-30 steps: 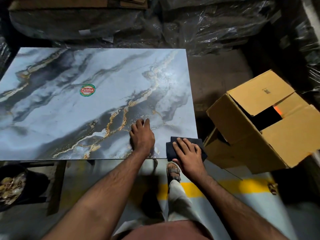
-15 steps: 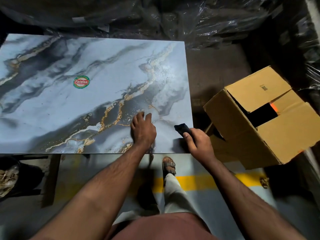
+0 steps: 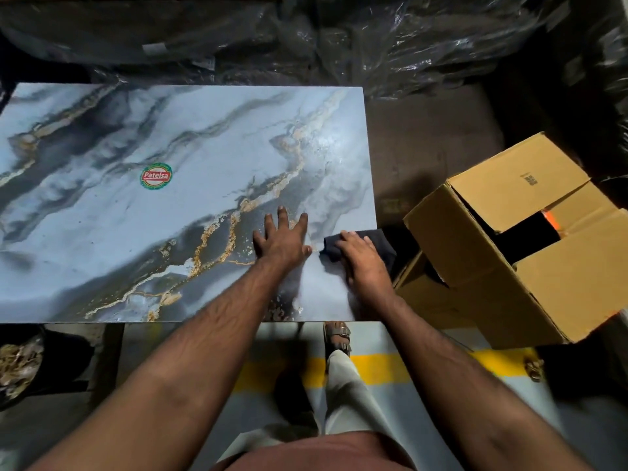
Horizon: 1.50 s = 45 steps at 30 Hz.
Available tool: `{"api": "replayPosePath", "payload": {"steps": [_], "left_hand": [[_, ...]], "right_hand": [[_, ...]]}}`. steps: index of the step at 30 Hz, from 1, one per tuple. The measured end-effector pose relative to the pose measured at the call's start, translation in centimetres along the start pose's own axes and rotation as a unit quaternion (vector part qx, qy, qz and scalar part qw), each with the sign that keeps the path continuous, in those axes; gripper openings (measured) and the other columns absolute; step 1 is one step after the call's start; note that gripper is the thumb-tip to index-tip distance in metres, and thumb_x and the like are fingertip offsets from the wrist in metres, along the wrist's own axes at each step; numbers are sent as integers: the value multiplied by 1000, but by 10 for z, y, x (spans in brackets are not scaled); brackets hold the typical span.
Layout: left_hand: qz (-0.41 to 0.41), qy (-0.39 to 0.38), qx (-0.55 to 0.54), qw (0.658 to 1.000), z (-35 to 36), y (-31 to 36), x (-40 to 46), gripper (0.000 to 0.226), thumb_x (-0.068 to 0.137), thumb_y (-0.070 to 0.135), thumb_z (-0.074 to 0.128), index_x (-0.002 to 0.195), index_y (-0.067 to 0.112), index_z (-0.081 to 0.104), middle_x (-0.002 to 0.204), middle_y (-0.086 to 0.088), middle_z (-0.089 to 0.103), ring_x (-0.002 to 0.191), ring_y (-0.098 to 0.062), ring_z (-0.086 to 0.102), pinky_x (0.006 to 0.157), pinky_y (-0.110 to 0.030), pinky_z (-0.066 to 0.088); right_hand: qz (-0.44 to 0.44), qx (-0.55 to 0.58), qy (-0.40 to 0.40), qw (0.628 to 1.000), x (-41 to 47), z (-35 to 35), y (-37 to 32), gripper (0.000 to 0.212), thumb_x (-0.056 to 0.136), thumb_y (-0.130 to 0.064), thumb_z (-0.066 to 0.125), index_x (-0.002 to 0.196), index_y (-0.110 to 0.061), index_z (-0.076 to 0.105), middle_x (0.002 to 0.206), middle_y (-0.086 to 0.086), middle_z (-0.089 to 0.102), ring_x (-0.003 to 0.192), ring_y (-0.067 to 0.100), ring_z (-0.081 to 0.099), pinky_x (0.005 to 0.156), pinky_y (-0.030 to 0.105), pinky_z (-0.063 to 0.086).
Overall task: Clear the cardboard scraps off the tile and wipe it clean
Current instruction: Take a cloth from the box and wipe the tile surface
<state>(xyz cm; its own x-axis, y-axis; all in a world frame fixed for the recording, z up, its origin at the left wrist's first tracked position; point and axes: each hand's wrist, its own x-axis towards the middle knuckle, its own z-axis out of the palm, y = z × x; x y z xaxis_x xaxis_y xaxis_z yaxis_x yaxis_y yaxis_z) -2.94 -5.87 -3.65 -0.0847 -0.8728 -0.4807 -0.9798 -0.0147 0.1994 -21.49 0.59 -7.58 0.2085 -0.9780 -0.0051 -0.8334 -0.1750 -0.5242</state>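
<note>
1. Wiping step, judged from the layout: no cardboard scraps visible on the marbled tile (image 3: 142, 232), which lies flat and fills the left and centre of the scene, its near edge just ahead of the sandalled foot (image 3: 337, 336).
2. Left hand (image 3: 282, 241) spread flat, fingers straight and apart, palm down on the tile near its right near corner; holding nothing. Best kept there as a brace so the slab cannot shift under the strokes.
3. Right hand (image 3: 363, 258) laid over the dark cloth (image 3: 380, 244) at the tile's right edge, fingers bent lightly over the fabric and pressing it down; whether the thumb pinches the cloth cannot be told. Part of the cloth overhangs the edge toward the cardboard box (image 3: 523, 253).
4. Gather the overhanging fold under the palm first, so the whole pad bears on the glaze and nothing snags on the edge.
5. Sweep in long overlapping passes from right to left and near to far, pushing dust off an edge, not in circles.
6. Lift the bracing hand to reach the patch beneath it; palm marks likely there.
7. Go gently around the round Patelsa sticker (image 3: 156, 176) left of centre, to avoid peeling its rim.
</note>
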Motion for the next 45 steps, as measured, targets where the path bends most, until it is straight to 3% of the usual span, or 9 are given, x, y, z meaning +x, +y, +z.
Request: {"api": "replayPosePath", "payload": {"steps": [3, 10, 13, 19, 24, 28, 33, 40, 45], "left_hand": [[0, -10, 4, 1000, 0, 0, -1, 81, 93, 46, 56, 153, 42, 2, 162, -7, -18, 147, -39, -13, 112, -67, 7], [31, -42, 23, 998, -16, -10, 13, 99, 82, 57, 66, 151, 47, -4, 160, -8, -25, 146, -40, -18, 108, -75, 4], [37, -38, 34, 998, -14, -12, 17, 100, 80, 61, 66, 151, 47, -3, 160, -8, -24, 146, -41, -17, 107, -76, 3], [32, -28, 54, 998, -12, -12, 23, 99, 79, 65, 63, 151, 47, -4, 160, -7, -24, 146, -41, -16, 107, -75, 7], [29, -9, 83, 996, -15, -8, 21, 100, 75, 65, 68, 150, 47, 4, 162, -10, -8, 146, -44, 0, 106, -71, 19], [33, 35, 35, 998, -36, -2, 37, 76, 78, 50, 71, 141, 35, 32, 147, -18, 22, 136, -42, 24, 104, -64, 31], [26, -47, 42, 998, -46, -5, 70, 108, 76, 55, 74, 153, 42, -1, 159, -11, -25, 147, -39, -16, 110, -72, 10], [16, -47, 83, 995, -47, -3, 77, 116, 71, 59, 76, 152, 43, -5, 161, -11, -19, 147, -41, -10, 109, -70, 20], [20, -32, 101, 994, -47, -4, 77, 116, 69, 62, 75, 152, 43, -3, 161, -13, -14, 147, -43, -5, 109, -68, 22]], "right_hand": [[-1, -41, -6, 999, 10, -1, -1, 54, 83, -10, 65, 137, -12, 57, 146, 16, 50, 137, 34, 44, 113, 53, 29], [-14, -119, -84, 989, -90, 11, -16, 71, 75, -31, 57, 146, -33, 44, 157, 1, 36, 147, 23, 28, 114, 64, 12], [-7, -142, -101, 985, -59, 4, -10, 65, 83, -39, 50, 147, -32, 42, 158, 1, 34, 148, 23, 25, 110, 72, 17], [73, -157, -97, 980, 46, -12, 9, 65, 100, -48, 34, 157, -31, 9, 166, 1, -4, 152, 22, -8, 119, 60, -2], [79, -154, -125, 977, 41, -13, 1, 65, 100, -48, 34, 157, -31, 9, 166, 3, -4, 152, 24, -9, 119, 55, -5], [49, -143, -124, 981, -37, -3, -4, 65, 92, -49, 36, 154, -30, 28, 164, 6, 15, 152, 28, 11, 117, 60, 17], [45, -151, -122, 980, 0, -6, 8, 65, 93, -48, 37, 154, -31, 25, 165, 5, 12, 152, 27, 6, 119, 59, 11], [96, -148, -85, 981, 144, -27, 31, 65, 99, -46, 41, 157, -30, 17, 166, 6, 6, 152, 27, 0, 119, 56, 7], [80, -141, -94, 982, 112, -25, 25, 66, 98, -44, 44, 156, -29, 19, 166, 6, 6, 152, 28, 1, 119, 56, 6]]}}
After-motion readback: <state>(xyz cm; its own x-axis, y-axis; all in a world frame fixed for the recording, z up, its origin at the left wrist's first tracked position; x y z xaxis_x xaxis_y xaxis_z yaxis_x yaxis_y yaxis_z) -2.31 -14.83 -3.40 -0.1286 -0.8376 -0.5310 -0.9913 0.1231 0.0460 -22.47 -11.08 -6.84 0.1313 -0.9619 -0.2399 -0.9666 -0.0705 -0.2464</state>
